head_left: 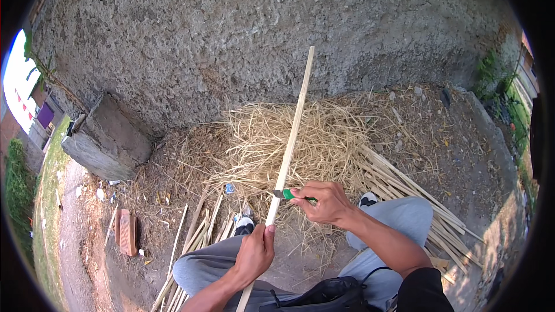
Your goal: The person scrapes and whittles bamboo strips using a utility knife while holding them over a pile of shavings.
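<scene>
A long pale strip, apparently split bamboo [296, 121], slants up and away from my lap toward the wall. My left hand [255, 252] is closed around its lower part, thumb lying along it. In my right hand [322, 201] is a green-handled knife [288, 194], gripped with the fingers wrapped round the handle. Its dark blade end lies across the strip, a little above my left hand. Most of the blade is too small to make out.
Beyond my feet lies a heap of pale shavings [300, 144] against a rough wall [260, 40]. Bundles of strips rest at right [404, 188] and left [199, 225]. Farther left are a reddish brick [126, 232] and a concrete block [104, 147].
</scene>
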Motion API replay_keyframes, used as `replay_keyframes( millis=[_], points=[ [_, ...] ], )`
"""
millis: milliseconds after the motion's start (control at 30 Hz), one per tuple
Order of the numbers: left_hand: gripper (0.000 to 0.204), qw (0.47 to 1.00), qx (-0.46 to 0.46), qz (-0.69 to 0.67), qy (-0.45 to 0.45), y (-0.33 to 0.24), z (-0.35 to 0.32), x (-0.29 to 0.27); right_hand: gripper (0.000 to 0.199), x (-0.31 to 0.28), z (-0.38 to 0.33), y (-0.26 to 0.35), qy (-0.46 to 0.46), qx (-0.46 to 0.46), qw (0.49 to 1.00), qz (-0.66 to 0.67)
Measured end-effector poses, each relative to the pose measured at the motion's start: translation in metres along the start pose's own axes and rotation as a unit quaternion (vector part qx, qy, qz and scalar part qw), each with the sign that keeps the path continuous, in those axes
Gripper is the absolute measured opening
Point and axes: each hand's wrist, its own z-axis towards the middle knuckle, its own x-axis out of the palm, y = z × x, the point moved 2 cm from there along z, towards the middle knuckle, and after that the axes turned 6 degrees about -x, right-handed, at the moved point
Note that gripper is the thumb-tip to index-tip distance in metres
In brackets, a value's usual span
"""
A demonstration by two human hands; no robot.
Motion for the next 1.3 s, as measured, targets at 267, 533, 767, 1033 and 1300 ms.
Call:
replay_keyframes(
  millis=[267,533,767,1033,1300],
  points=[
    [0.034,1.000,0.000,0.007,0.016,0.004,-0.001,0.002,0.010,0.003,-0.005,-0.004,0.004,-0.007,1.000,0.002],
    [0.033,1.000,-0.013,0.004,0.013,0.001,-0.001,0.001,0.011,0.006,-0.003,-0.008,-0.005,-0.019,1.000,0.000],
    [0.033,0.998,-0.008,-0.053,0.016,0.018,0.005,0.012,0.011,0.003,-0.008,-0.011,0.009,-0.016,1.000,0.017],
    [0.036,0.998,0.001,-0.047,0.036,0.010,-0.003,0.007,0.014,-0.003,-0.011,0.007,0.016,-0.009,1.000,0.006],
    [0.034,0.988,0.025,-0.024,0.151,-0.002,-0.038,0.006,0.015,-0.119,0.000,-0.127,-0.170,0.239,0.954,-0.061]
  ],
)
